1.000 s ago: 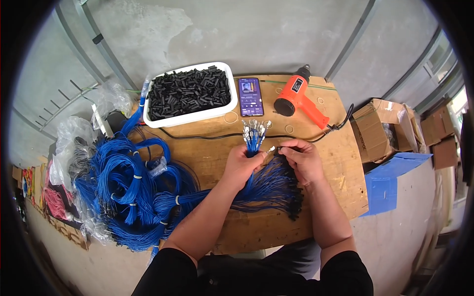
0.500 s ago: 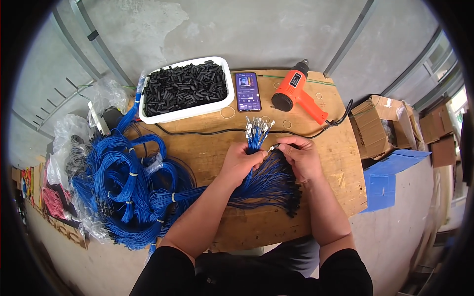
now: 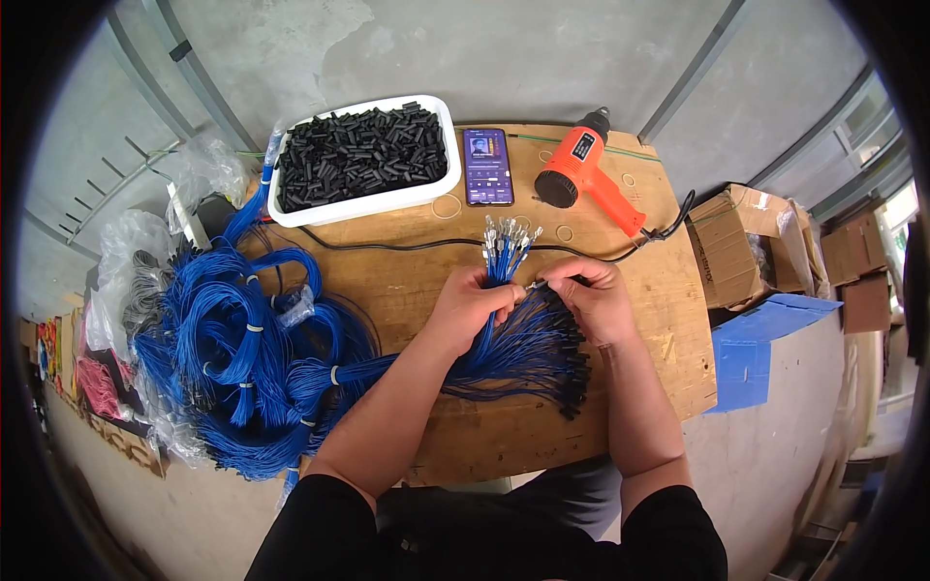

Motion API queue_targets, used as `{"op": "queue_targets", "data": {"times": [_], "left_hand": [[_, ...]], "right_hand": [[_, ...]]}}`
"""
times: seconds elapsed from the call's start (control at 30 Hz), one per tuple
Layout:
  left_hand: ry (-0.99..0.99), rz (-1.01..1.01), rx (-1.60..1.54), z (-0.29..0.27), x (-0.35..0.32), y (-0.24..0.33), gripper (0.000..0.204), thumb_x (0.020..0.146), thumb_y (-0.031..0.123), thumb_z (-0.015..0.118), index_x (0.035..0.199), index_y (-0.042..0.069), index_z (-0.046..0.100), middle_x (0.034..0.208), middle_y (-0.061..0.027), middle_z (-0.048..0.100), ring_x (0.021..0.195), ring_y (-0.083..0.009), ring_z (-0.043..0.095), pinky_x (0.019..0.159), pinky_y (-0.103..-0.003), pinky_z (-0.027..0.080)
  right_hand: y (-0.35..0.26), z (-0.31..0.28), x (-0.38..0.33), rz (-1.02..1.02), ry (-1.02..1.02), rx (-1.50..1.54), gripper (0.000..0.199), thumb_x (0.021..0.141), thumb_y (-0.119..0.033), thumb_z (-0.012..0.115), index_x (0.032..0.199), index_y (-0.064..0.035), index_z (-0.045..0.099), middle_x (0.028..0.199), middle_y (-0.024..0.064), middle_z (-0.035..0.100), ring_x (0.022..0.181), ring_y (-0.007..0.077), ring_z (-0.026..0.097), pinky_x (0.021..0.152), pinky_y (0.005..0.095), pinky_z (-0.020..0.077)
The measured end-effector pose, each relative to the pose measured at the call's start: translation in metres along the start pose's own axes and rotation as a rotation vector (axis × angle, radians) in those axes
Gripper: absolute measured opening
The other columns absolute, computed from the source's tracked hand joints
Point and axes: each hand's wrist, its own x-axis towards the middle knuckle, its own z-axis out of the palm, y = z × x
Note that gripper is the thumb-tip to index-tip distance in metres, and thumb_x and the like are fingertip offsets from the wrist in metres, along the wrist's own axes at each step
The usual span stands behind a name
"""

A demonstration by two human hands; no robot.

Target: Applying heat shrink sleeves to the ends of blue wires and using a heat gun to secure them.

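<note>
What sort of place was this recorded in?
Probably a wiring workshop: coiled bundles of thin blue wire, a white plastic tub of short black tubes, and an orange heat gun share a wooden table.

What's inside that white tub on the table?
The white tub holds a loose heap of short black tube-like pieces. They hide its bottom, so anything buried beneath the top layer cannot be seen.

Tiny text on phone screen [image 3: 486, 167], label [image 3: 582, 145] on orange heat gun [image 3: 587, 172], print [image 3: 710, 261] on cardboard box [image 3: 728, 244]
</note>
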Motion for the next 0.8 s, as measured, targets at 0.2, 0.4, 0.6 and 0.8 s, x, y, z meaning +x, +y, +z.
{"op": "queue_targets", "data": {"times": [0.2, 0.4, 0.6, 0.8], "left_hand": [[-0.021, 0.005, -0.006, -0.002, 0.000, -0.003, 0.009, 0.087, 0.007, 0.070, 0.088, -0.001, 0.067, 0.070, -0.0042, 0.062, 0.060, -0.0108, 0.057, 0.055, -0.025, 0.041], [-0.003, 0.018, -0.030, 0.001, -0.005, -0.003, 0.011, 0.089, 0.006, 0.069, 0.095, -0.003, 0.066, 0.077, -0.0068, 0.064, 0.065, -0.0125, 0.059, 0.060, -0.026, 0.046], [0.004, 0.087, 0.102, -0.003, -0.002, -0.007, 0.011, 0.088, 0.006, 0.070, 0.094, -0.003, 0.067, 0.075, -0.0062, 0.063, 0.065, -0.0118, 0.058, 0.061, -0.025, 0.046], [-0.002, 0.097, 0.135, -0.001, -0.003, -0.005, 0.009, 0.087, 0.004, 0.070, 0.091, -0.004, 0.067, 0.074, -0.0049, 0.063, 0.065, -0.0109, 0.057, 0.061, -0.025, 0.045]], "right_hand": [[-0.003, 0.005, -0.002, -0.040, -0.026, -0.023, 0.007, 0.091, 0.001, 0.068, 0.095, 0.0003, 0.074, 0.090, 0.0014, 0.070, 0.066, 0.0031, 0.054, 0.056, 0.0185, 0.0401], [0.000, -0.002, 0.000, 0.002, 0.020, -0.019, 0.010, 0.091, 0.002, 0.068, 0.099, -0.0006, 0.073, 0.089, 0.0011, 0.069, 0.063, 0.0020, 0.051, 0.054, 0.0183, 0.0380], [-0.013, -0.002, 0.002, 0.191, -0.026, 0.283, 0.018, 0.095, -0.007, 0.065, 0.110, 0.0029, 0.066, 0.084, 0.0056, 0.068, 0.056, 0.0044, 0.044, 0.051, 0.0186, 0.0362], [-0.012, -0.009, 0.002, 0.306, -0.105, 0.357, 0.015, 0.096, -0.011, 0.064, 0.102, 0.0031, 0.065, 0.084, 0.0097, 0.069, 0.057, 0.0055, 0.044, 0.049, 0.0169, 0.0346]]}}
